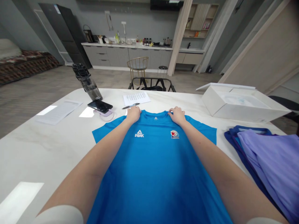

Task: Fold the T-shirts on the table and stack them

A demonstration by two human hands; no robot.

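A blue T-shirt [156, 161] lies spread on the white table [70, 137], its near end cut off. The left hand [134, 114] and right hand [177, 115] each pinch cloth beside the collar [143, 114]. The left chest logo [139, 134] reads "PEAK"; lettering on the right badge [174, 134], neck label [156, 118] and far printed sheet [136, 98] is too small to read.

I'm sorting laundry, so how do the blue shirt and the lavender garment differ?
The blue shirt shows chest logos; the lavender garment shows none on its visible part. The blue shirt lies spread out, while the lavender garment tops a clothes pile. The left hand and right hand hold the blue shirt; neither touches the lavender garment. Both are fabric.
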